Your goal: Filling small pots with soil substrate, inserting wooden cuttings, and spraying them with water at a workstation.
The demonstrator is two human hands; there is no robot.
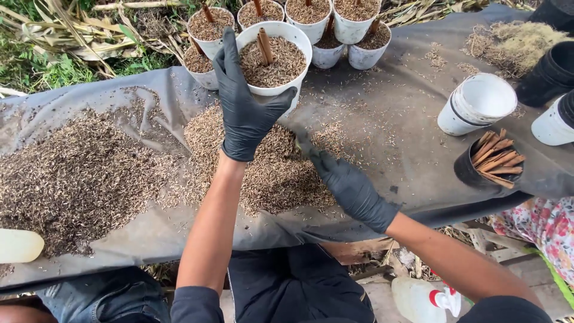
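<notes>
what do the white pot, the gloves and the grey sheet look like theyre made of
White pot: likely thin plastic, smooth matte wall, thin even rim.
Gloves on the left hand and right hand: black, thin and snug with a slight sheen, probably nitrile or latex.
Grey sheet: looks like pliable fabric or plastic sheeting, dull and wrinkled.

Left hand: black glove, bare forearm. Right hand: black glove, same.
Held pot: white, filled with tan-brown husks; reddish-brown sticks upright in it.
Row of small pots: white, same brown fill.
Stacked empty cups: white, one dark band.
Dark pot: black, holding reddish-brown sticks.
Sheet on desk: dark grey.
Husk heap: mottled brown, grey and straw.
Cloth at right edge: white with pink and red floral print.
Bottle: translucent white, red-and-white cap.
Grass: green, with dry yellow stalks.
</notes>
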